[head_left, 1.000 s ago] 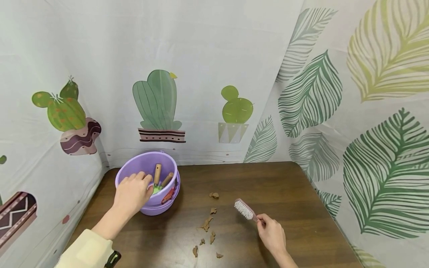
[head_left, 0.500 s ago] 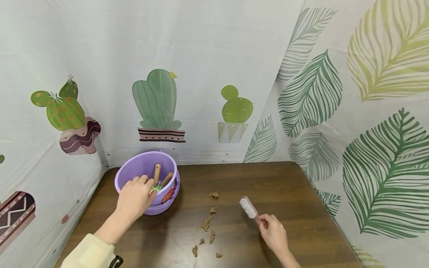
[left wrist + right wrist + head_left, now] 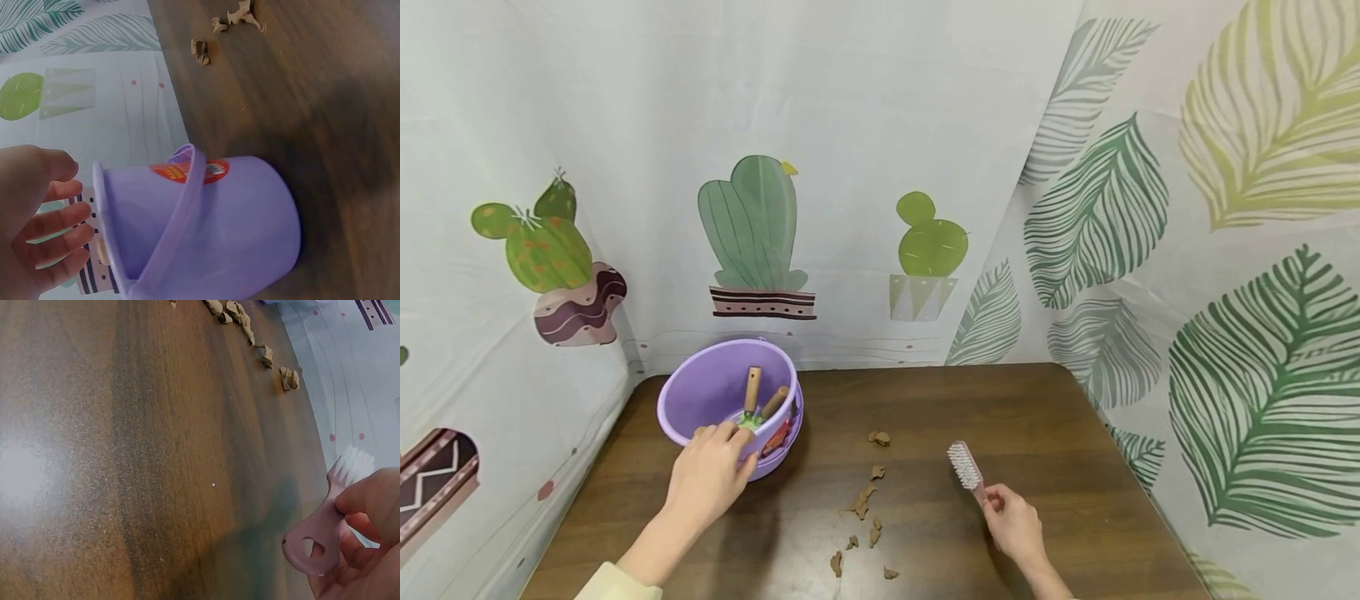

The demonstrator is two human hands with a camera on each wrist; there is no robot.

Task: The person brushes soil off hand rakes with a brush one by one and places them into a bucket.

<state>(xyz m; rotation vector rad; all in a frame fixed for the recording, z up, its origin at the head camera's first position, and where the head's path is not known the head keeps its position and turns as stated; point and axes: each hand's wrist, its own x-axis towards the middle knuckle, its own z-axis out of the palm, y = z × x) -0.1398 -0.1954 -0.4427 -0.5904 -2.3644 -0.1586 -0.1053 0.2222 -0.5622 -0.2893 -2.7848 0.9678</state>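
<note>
My right hand [image 3: 1017, 523] grips a pink brush [image 3: 966, 467] by its handle, raised over the right part of the table, white bristles facing left. In the right wrist view the thumb presses on the brush handle [image 3: 315, 540], which has a hole in its end. My left hand [image 3: 711, 471] is at the near rim of a purple bucket [image 3: 700, 387], its fingers loosely bent with nothing between them in the left wrist view. Inside the bucket stand tools with wooden handles [image 3: 752, 389] and green parts.
Several brown crumpled scraps [image 3: 862, 500] lie in a line down the middle of the wooden table [image 3: 1075, 450]. A printed curtain [image 3: 850, 125] hangs behind the table's back edge. The bucket's handle [image 3: 181, 212] hangs down its side.
My left hand has drawn back from over the bucket's opening to its near rim. My right hand has shifted slightly right, with the brush turned more upright in the head view.
</note>
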